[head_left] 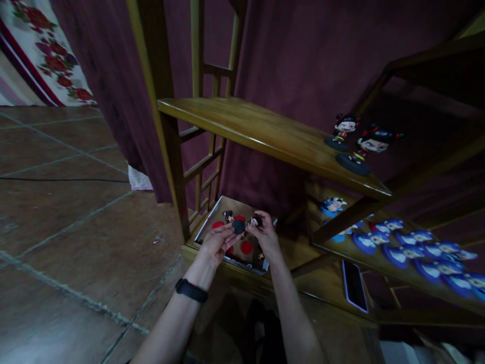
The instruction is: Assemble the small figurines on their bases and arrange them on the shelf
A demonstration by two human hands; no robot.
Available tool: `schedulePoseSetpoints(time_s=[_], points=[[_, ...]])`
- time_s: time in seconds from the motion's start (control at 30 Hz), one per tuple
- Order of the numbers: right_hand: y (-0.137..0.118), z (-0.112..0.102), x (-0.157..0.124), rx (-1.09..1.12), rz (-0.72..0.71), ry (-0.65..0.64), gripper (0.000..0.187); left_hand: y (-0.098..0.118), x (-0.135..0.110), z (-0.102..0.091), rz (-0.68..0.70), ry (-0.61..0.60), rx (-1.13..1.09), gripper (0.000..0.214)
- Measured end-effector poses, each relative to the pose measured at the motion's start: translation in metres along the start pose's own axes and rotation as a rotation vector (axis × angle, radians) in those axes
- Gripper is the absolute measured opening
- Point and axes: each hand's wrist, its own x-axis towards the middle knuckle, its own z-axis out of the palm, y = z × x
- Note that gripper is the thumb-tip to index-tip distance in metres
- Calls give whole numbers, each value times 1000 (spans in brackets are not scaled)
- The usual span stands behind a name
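Note:
Above an open shallow box [206, 222], my left hand [216, 243] pinches a round black base [238, 226]. My right hand [267, 235] is closed on a small black-haired figurine [252, 222], held tilted close to the base. Whether the figurine and the base touch is hard to tell. In the box lie several red discs, one red disc [246, 247] below my hands. Another small figurine [228, 216] lies near the back of the box, and a further figurine [260, 256] is at its front right corner. My left wrist wears a black band [191, 290].
The box stands on the lowest board of a wooden shelf unit [242, 116]. On the upper board are two black-haired figurines on dark bases [352, 164]. Several blue figurines [369, 240] stand on the right shelf. A phone [355, 286] lies on the lower board. Purple curtains [288, 65] hang behind.

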Motion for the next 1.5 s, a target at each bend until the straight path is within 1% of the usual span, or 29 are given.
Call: schedulePoseSetpoints(time_s=[0.13, 0.23, 0.47, 0.73, 0.87, 1.0, 1.13, 1.33, 1.5], points=[[4, 4, -1, -45, -40, 0, 39, -1, -1, 2, 18, 20, 14, 16], [6, 6, -2, -84, -58, 3, 39, -1, -2, 3, 28, 25, 33, 14], [4, 8, -3, -176, -76, 11, 35, -1, -2, 3, 43, 19, 64, 10], [0, 10, -6, -253, -96, -14, 34, -2, -2, 1, 90, 56, 119, 14], [1, 9, -7, -244, -96, -47, 36, -2, -3, 2, 107, 46, 119, 11], [2, 6, -7, -296, -110, -56, 36, -3, -4, 2, 105, 51, 122, 11], [0, 4, -7, -338, -122, -45, 35, -3, -6, 4, 123, 59, 142, 12], [0, 4, -7, -337, -111, -76, 36, -3, -8, 6, 182, 57, 185, 15], [0, 0, -7, -377, -102, -92, 36, -4, -8, 4, 186, 62, 215, 20]])
